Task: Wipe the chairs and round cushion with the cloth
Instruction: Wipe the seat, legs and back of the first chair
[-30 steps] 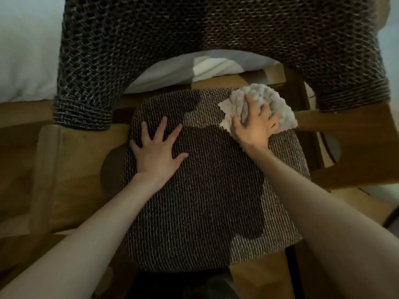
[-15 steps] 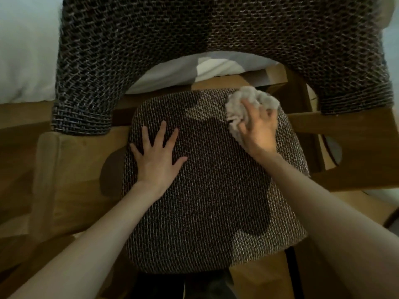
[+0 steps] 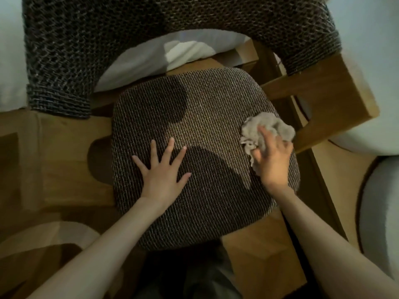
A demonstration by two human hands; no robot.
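Observation:
A wooden chair fills the view, with a brown woven seat cushion and a dark woven curved backrest. My left hand lies flat on the seat's left-middle, fingers spread. My right hand holds a crumpled pale cloth against the cushion's right edge, fingers curled over it. A pale round cushion shows partly at the right edge.
Wooden armrests stand on the left and on the right of the seat. White bedding lies behind the backrest gap. Another pale rounded seat sits at the upper right, and a light curved object at the lower left.
My right hand has dragged the cloth from the seat's far right corner toward me along the right edge. My left hand stays flat on the seat.

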